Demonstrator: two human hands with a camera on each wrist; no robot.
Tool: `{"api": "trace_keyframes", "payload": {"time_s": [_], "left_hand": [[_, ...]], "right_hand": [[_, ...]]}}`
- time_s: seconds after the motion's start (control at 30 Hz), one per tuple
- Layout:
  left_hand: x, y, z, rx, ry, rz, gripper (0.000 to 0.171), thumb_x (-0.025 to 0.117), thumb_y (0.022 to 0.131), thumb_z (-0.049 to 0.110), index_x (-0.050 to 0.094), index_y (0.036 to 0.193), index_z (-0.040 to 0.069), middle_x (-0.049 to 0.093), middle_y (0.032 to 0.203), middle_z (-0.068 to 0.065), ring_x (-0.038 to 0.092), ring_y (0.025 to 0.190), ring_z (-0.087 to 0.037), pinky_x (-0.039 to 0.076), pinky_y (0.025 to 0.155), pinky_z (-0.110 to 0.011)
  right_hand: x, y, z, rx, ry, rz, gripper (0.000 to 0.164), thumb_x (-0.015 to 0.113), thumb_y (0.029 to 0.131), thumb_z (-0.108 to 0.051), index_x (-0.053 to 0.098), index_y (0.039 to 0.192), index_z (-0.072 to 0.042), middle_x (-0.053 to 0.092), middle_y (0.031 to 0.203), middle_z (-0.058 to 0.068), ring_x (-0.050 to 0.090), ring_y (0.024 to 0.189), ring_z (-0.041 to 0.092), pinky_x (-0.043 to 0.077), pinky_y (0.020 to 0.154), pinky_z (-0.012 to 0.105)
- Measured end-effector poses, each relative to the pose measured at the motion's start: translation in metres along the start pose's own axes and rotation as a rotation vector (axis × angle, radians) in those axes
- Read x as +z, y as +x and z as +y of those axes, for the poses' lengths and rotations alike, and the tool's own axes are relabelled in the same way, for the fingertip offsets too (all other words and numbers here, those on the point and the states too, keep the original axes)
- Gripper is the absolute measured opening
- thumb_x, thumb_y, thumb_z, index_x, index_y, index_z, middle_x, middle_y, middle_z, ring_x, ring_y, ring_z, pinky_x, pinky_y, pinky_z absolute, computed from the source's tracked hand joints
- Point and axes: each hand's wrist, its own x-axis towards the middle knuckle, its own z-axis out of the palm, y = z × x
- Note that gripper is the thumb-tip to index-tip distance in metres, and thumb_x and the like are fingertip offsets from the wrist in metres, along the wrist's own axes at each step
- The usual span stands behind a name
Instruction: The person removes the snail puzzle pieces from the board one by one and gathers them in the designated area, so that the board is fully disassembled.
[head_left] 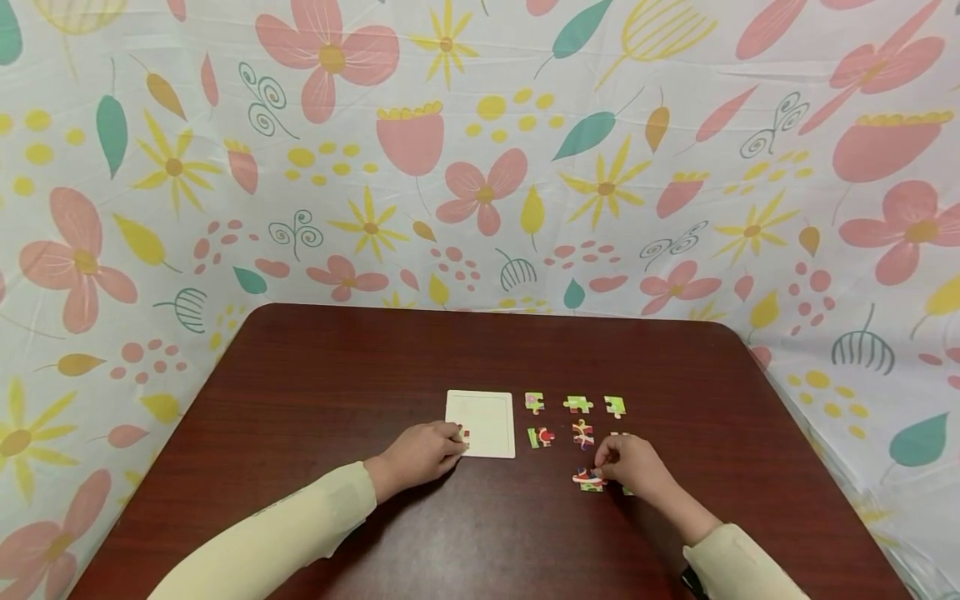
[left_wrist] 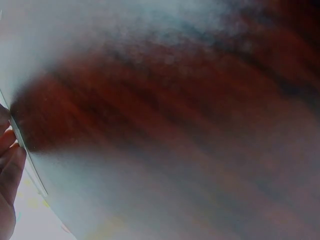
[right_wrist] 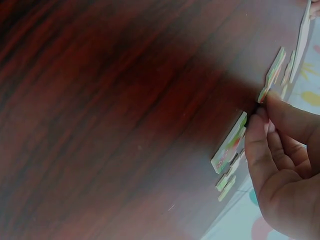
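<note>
My left hand (head_left: 423, 454) is at the lower left corner of a cream puzzle board (head_left: 491, 421), gripping its edge. Beside those fingertips a small puzzle piece with red on it (head_left: 466, 433) shows inside the board, partly covered. In the left wrist view, fingers (left_wrist: 11, 172) meet the board's thin edge. To the right, my right hand (head_left: 633, 467) pinches a puzzle piece picturing a shoe (head_left: 588, 477) between thumb and forefinger, low over the table. The right wrist view shows these fingertips at the corner of that piece (right_wrist: 271, 75).
Several loose puzzle pieces lie in rows right of the board, among them a green one (head_left: 577, 404) and a red one (head_left: 542, 437). Another piece (head_left: 627, 491) is partly hidden below the right hand. The dark wooden table (head_left: 360, 358) meets a flower-patterned cloth (head_left: 480, 250) behind.
</note>
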Motion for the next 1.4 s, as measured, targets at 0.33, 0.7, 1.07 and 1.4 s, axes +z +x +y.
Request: {"api": "trace_keyframes", "payload": {"time_s": [0.33,0.7,1.07,1.4], "left_hand": [[-0.005,0.002,-0.003,0.010,-0.029,-0.038,0.013,0.074,0.093,0.013,0.083,0.102,0.014,0.076,0.099,0.003,0.075,0.096,-0.010,0.060,0.081,-0.024],[-0.005,-0.003,-0.005,0.020,-0.028,-0.005,0.008,0.075,0.093,0.014,0.083,0.095,0.014,0.074,0.098,0.003,0.073,0.094,-0.011,0.059,0.082,-0.022],[0.003,-0.004,-0.006,0.041,-0.002,0.067,0.007,0.076,0.092,0.016,0.082,0.096,0.017,0.071,0.098,0.003,0.067,0.092,-0.012,0.057,0.080,-0.022],[-0.008,-0.003,-0.005,0.052,0.041,0.017,0.010,0.074,0.088,0.010,0.076,0.081,0.017,0.076,0.090,0.005,0.072,0.083,-0.009,0.058,0.073,-0.023]], "right_hand": [[-0.004,0.001,-0.006,0.030,0.028,-0.065,0.011,0.080,0.082,-0.004,0.070,0.078,-0.007,0.067,0.074,0.000,0.054,0.065,0.010,0.043,0.057,0.025],[0.006,0.035,-0.054,0.058,0.300,-0.137,0.025,0.070,0.095,-0.010,0.069,0.114,0.007,0.072,0.106,0.022,0.072,0.086,0.027,0.062,0.078,0.040],[0.057,0.068,-0.109,0.014,0.475,-0.230,0.034,0.066,0.097,-0.009,0.065,0.126,0.009,0.069,0.126,0.027,0.069,0.115,0.037,0.060,0.090,0.040],[0.077,0.080,-0.124,0.136,0.640,-0.274,0.034,0.064,0.098,-0.006,0.064,0.128,0.010,0.069,0.127,0.027,0.071,0.115,0.032,0.061,0.093,0.038]]}}
